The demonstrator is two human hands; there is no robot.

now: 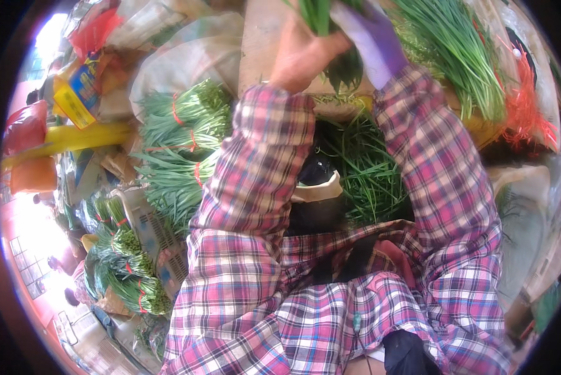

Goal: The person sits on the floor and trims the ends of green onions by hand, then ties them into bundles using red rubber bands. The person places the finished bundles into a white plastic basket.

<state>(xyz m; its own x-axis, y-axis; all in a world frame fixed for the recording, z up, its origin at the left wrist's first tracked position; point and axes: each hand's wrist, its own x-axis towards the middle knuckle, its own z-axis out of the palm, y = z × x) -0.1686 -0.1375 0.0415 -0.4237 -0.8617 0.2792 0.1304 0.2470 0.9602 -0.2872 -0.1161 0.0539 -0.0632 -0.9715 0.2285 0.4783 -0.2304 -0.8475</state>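
My bare left hand [304, 58] is closed around a bunch of green garlic chives [316, 18] at the top of the view, above a wooden board [257, 47]. Against the other side of the bunch is my right hand [372, 44], in a white and purple glove. Its fingers wrap the stalks but are blurred and partly cut off by the frame's edge. Dark leaf ends [345, 70] hang down between my wrists. A heap of loose chives [458, 61] lies on the board's right side. Below my forearms, loose green leaves [372, 173] fill a dark space in front of my lap.
Several chive bundles tied with red bands [186, 117] are stacked on the left. More tied bundles [130, 267] lie by a plastic crate [156, 234]. Red ties [526, 112] hang at the right. A yellow bar [93, 133] crosses the far left. People are partly visible beyond it.
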